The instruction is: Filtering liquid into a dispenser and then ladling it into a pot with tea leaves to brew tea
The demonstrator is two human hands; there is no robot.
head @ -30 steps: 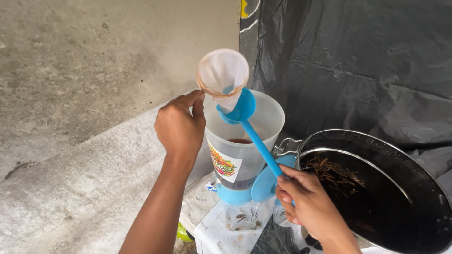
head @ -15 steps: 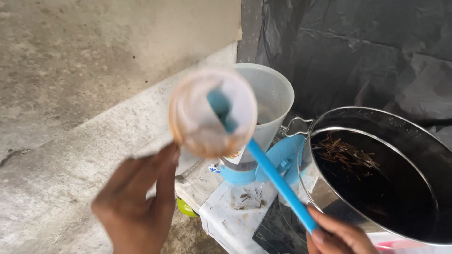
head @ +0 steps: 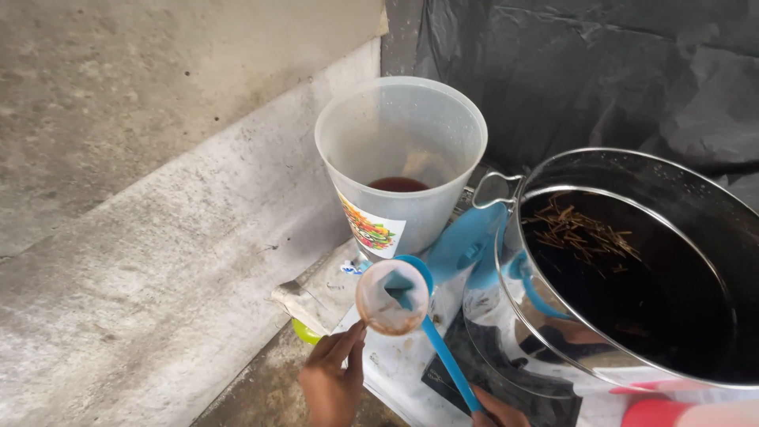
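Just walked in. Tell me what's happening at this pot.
A person holds a blue-handled strainer low over the table edge. The right hand grips the handle's end, and the left hand touches the rim of its cloth-lined ring. Behind it stands a translucent jug with a little dark liquid at the bottom. To the right, a steel pot holds dark liquid with thin twigs floating on top.

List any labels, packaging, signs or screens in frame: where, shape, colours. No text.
Label: on the front of the translucent plastic jug, lower left of its wall; roughly rectangular, white ground with a red, orange, yellow and green picture.
Signs, screens: none in view.
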